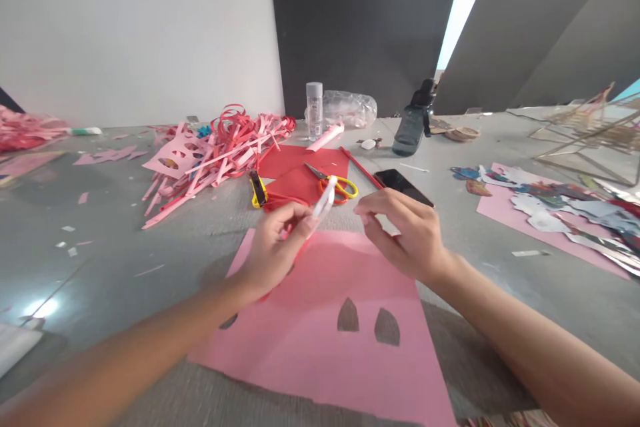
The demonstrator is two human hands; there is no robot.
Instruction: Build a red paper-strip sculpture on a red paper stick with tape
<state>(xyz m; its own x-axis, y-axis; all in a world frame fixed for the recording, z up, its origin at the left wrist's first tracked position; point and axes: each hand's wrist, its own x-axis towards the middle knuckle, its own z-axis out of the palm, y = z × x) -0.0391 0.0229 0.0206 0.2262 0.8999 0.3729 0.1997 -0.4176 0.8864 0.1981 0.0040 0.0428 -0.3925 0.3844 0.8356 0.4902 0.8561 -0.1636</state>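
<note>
Table [110, 287], dark bottle [411, 128] beyond pink sheet [320, 353].

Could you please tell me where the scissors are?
In the head view, the scissors lie near the centre, blades over the red paper, just beyond the white piece in the left hand.

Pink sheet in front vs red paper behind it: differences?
- Cutting: the pink sheet has pointed openings; the red paper shows none where visible.
- Size in view: the pink sheet looks larger, though nearer the camera than the red paper.
- Cover: scissors lie partly across the red paper; none lie on the pink sheet.

Shared: both lie on the grey table.
</note>
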